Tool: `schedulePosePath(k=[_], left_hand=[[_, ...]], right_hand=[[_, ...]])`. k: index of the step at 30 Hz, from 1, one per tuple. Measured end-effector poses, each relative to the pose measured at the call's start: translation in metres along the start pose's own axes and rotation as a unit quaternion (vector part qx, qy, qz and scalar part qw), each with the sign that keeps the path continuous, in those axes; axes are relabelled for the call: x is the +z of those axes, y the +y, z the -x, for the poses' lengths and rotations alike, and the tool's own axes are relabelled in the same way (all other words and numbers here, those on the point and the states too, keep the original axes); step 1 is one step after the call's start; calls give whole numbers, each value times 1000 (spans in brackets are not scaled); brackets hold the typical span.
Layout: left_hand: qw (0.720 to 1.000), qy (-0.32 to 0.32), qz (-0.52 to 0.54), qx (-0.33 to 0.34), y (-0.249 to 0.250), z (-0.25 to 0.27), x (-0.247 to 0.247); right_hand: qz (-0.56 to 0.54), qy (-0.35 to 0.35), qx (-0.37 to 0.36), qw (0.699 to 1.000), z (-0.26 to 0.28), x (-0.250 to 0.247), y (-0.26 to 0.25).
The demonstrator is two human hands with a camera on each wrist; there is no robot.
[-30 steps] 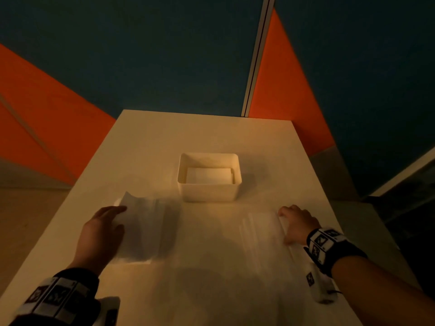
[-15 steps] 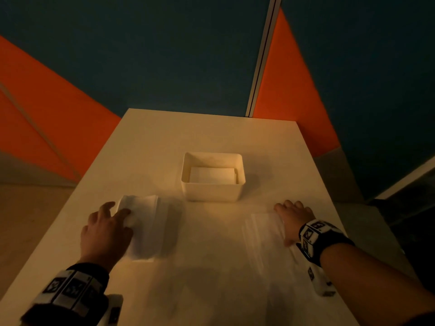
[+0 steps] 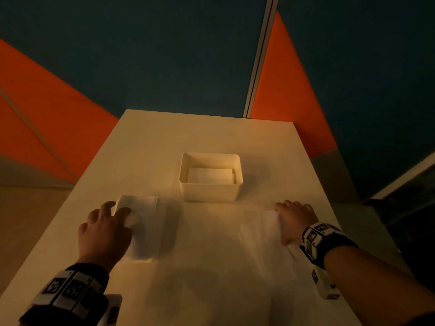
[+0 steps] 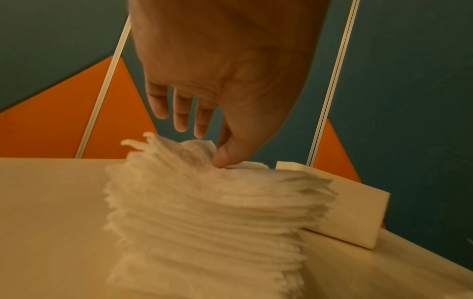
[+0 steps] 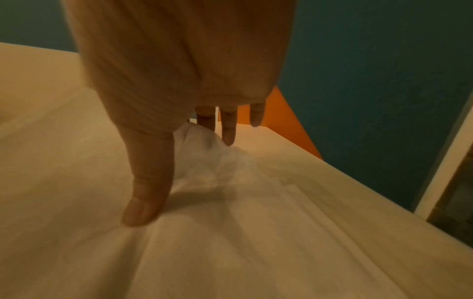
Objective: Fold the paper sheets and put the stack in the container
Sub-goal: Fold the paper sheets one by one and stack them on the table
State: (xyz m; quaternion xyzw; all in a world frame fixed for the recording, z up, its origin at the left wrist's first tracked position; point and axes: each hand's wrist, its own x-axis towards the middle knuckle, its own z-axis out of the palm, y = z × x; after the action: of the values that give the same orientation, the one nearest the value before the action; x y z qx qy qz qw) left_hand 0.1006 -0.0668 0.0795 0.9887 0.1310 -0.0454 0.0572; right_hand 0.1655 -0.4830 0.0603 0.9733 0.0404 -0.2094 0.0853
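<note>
The pale surface (image 3: 211, 137) fills the head view, with the white container (image 3: 210, 177) near its middle, some folded paper (image 3: 210, 175) already lying flat inside. Nearer, on the left, sits a stack of paper sheets (image 3: 147, 228); a loose sheet (image 3: 261, 229) lies spread on the right (blurred and hard to outline). The left hand (image 3: 104, 231) covers the stack's left edge, and the left wrist view shows its thumb and forefinger pinching the top sheet's corner, the other fingers (image 4: 180, 113) hanging loose and straight, so this grip is closed on paper. The right hand (image 3: 295, 220) lies flat on the loose sheet's right edge, its grip open, thumb (image 5: 145, 186) pressing down. Since half a second ago the left hand has slid further over the stack, while the right has barely shifted.
</note>
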Motion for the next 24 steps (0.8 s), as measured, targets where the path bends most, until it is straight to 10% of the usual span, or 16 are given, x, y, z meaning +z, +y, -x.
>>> schedulePosePath(k=[11,15,20,24], left_hand=[[991,64,74,89,36,2,-20],[974,-30,149,166,65,4,-28],[933,-209,203,209,103,7,-27],[853,-343,342,193,117,13,-25]], right_hand=[[-229,88,-45,968,24,-30,21],[-374,75,-86,920,26,-55,4],[-538,106,-101,830,36,-77,-30],[-707,99,-68,697,46,-83,-53]])
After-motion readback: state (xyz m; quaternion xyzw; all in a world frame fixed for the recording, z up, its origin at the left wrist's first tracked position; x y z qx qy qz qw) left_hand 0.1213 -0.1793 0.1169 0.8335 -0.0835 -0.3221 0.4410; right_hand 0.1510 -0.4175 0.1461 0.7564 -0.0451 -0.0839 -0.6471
